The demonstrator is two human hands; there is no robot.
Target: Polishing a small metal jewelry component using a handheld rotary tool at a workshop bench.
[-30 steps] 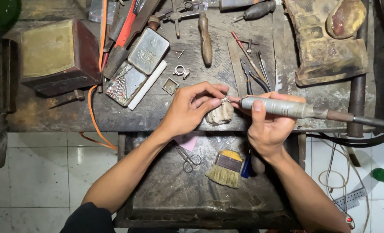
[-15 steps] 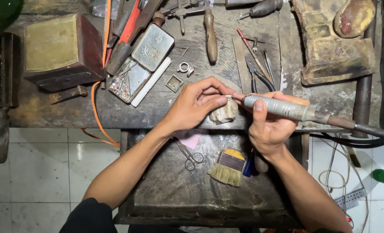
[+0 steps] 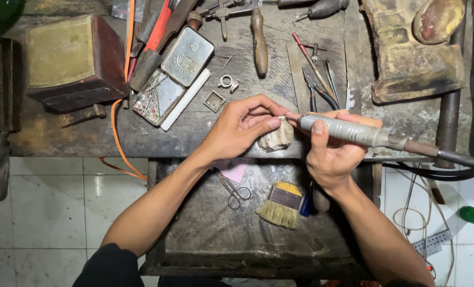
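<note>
Workpiece: a tiny pale piece (image 3: pixel 281 118), too small to tell what it is, sits pinched at the front edge of the surface (image 3: pixel 88 141), just above the bench peg.
Left hand: the left hand (image 3: pixel 240 127) is closed in a pinch, thumb and fingertips nipping the small piece and resting against the peg.
Right hand: the right hand (image 3: pixel 335 154) is wrapped shut around the grey rotary handpiece (image 3: pixel 348 132), thumb lying along its barrel.
Handpiece: it lies nearly level, its tip meeting the pinched piece; its dark flexible shaft (image 3: pixel 450 155) runs off toward the right edge.
Bench peg: a worn, pale wooden stub (image 3: pixel 276 139) juts from the front edge, directly under the fingertips.
Tray below: a dark metal tray (image 3: pixel 205 234) hangs under the front edge; in it lie small scissors (image 3: pixel 233 190), a pink scrap (image 3: pixel 236 171) and a flat brush (image 3: pixel 279 204) with a yellow-tipped handle and pale bristles.
Behind the hands: a silver ring (image 3: pixel 227 82) and a small square frame (image 3: pixel 214 101) lie near the middle; pliers (image 3: pixel 317 87) just right of them.
Left part of the surface: an open tin (image 3: pixel 173 74) holding small bits, a white stick (image 3: pixel 185 99) along its side, and a brown metal box (image 3: pixel 69 58) toward the back left corner.
Back right corner: a worn leather pad (image 3: pixel 407 58).
Orange cord: it (image 3: pixel 117 138) drops over the front edge left of the tray.
</note>
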